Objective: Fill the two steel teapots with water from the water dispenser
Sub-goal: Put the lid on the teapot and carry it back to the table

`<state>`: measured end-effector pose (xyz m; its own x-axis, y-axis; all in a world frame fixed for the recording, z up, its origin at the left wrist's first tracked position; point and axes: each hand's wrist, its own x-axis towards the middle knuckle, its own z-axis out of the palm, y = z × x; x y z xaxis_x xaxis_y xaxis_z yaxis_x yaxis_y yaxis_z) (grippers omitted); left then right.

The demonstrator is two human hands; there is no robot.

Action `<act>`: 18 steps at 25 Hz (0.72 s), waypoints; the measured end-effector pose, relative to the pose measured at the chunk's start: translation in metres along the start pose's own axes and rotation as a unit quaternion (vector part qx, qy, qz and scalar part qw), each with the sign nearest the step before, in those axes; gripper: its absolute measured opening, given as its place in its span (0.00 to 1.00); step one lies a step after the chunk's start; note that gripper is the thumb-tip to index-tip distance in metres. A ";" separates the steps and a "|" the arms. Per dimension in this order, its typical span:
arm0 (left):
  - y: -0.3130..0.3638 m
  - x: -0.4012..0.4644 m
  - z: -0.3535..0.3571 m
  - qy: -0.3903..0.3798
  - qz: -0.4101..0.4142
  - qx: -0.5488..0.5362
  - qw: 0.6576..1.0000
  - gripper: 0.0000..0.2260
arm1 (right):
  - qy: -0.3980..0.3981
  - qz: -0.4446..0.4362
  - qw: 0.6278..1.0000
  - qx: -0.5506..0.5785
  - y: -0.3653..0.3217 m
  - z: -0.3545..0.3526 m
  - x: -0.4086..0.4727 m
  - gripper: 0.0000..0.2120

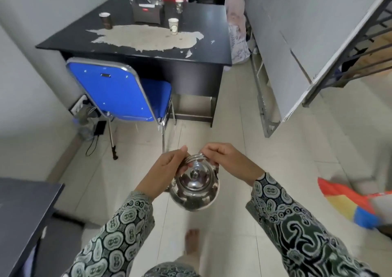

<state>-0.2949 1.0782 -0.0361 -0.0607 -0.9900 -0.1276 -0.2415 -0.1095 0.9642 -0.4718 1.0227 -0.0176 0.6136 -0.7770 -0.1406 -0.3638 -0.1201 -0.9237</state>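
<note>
One steel teapot [194,188] (lid on), held above the tiled floor [244,149] at 6 o'clock of a black desk [148,50], its arched handle [194,157] pinched from 9 o'clock by the left hand [167,168] and from 3 o'clock by the right hand [228,160].

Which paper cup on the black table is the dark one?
The dark paper cup stands at the table's left side, by the peeled patch. The other three cups are pale.
</note>
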 end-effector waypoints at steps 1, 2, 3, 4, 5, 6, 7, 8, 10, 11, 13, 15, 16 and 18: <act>0.006 0.035 -0.005 -0.002 -0.001 0.001 1.000 0.29 | -0.006 -0.001 1.000 0.007 0.000 -0.022 0.027 0.11; 0.012 0.059 -0.009 0.001 -0.001 0.005 1.000 0.27 | -0.008 -0.002 1.000 0.010 0.000 -0.037 0.047 0.10; 0.018 0.090 -0.013 0.002 -0.001 0.005 1.000 0.25 | -0.005 -0.002 1.000 0.014 0.001 -0.056 0.071 0.09; 0.024 0.116 -0.016 0.006 0.003 0.008 1.000 0.24 | 0.001 -0.003 1.000 0.011 0.001 -0.071 0.091 0.08; 0.028 0.146 -0.019 0.011 0.004 0.012 1.000 0.24 | 0.006 -0.005 1.000 0.009 0.002 -0.089 0.111 0.07; 0.033 0.175 -0.022 0.019 0.006 0.019 1.000 0.24 | 0.008 -0.010 1.000 0.010 0.004 -0.105 0.132 0.06; 0.037 0.202 -0.025 0.033 0.009 0.029 0.999 0.24 | 0.008 -0.018 1.000 0.010 0.006 -0.120 0.151 0.05; 0.040 0.229 -0.027 0.046 0.009 0.035 0.998 0.25 | 0.005 -0.025 1.000 0.012 0.008 -0.135 0.171 0.05; 0.046 0.285 -0.030 0.073 0.008 0.032 0.997 0.27 | 0.004 -0.038 0.999 0.013 0.013 -0.170 0.215 0.06; 0.048 0.309 -0.031 0.085 0.009 0.021 0.996 0.27 | 0.000 -0.043 0.999 0.014 0.017 -0.187 0.236 0.06; 0.055 0.360 -0.033 0.115 0.000 0.013 0.993 0.27 | -0.020 -0.052 0.998 0.019 0.023 -0.224 0.281 0.07; 0.060 0.415 -0.038 0.161 -0.014 0.011 0.987 0.27 | -0.059 -0.059 0.996 0.010 0.029 -0.264 0.334 0.08; 0.064 0.437 -0.041 0.182 -0.023 0.002 0.983 0.27 | -0.079 -0.061 0.995 0.006 0.030 -0.282 0.358 0.07; 0.073 0.475 -0.048 0.217 -0.032 -0.005 0.976 0.28 | -0.127 -0.052 0.990 0.031 0.030 -0.312 0.402 0.05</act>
<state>-0.2950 0.5958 -0.0151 0.3710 -0.9252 -0.0794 -0.2222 -0.1715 0.9598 -0.4548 0.5139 0.0089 0.8045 -0.5813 -0.1217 -0.2506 -0.1465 -0.9570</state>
